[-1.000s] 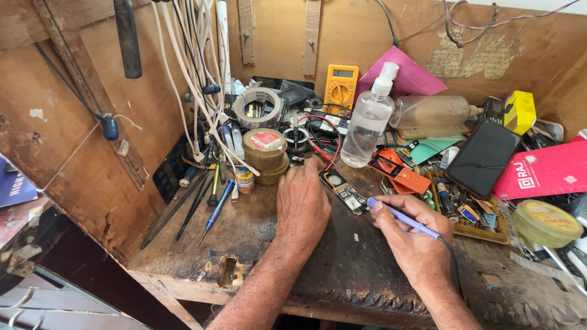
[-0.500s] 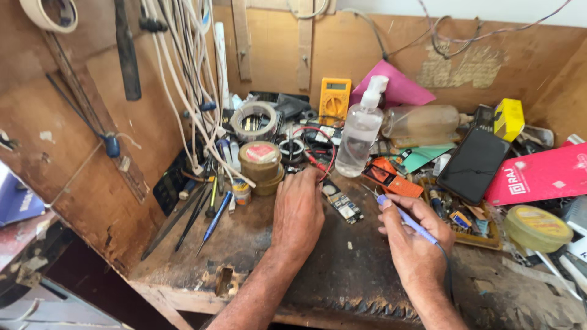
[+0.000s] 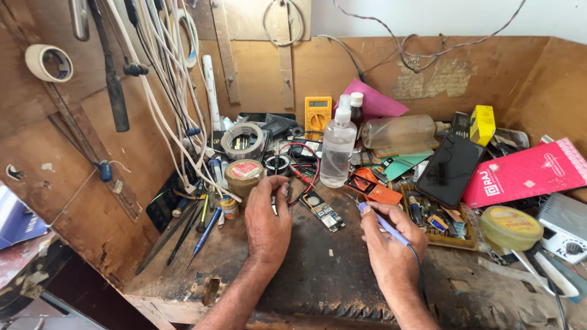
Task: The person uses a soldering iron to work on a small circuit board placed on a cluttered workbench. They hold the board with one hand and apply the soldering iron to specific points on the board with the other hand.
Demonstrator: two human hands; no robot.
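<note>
A small phone circuit board (image 3: 322,211) lies on the worn wooden bench between my hands. My right hand (image 3: 386,244) grips a blue-handled soldering iron (image 3: 380,221), its tip pointing up-left and hovering just right of the board. My left hand (image 3: 268,215) rests palm down to the left of the board, fingers reaching toward the red and black meter leads (image 3: 299,177); whether it pinches anything is hidden by the hand itself. A round brown tin (image 3: 243,176) stands just beyond my left hand.
A clear spray bottle (image 3: 337,150) and a yellow multimeter (image 3: 318,113) stand behind the board. A black phone (image 3: 449,169), a pink box (image 3: 527,172), a parts tray (image 3: 441,221) and a yellow tin (image 3: 511,227) crowd the right. Screwdrivers (image 3: 202,229) and hanging cables (image 3: 165,79) fill the left.
My left hand has slid forward off the board toward the meter leads. The right hand with the iron stays beside the board. The camera has tilted up, showing more of the back wall.
</note>
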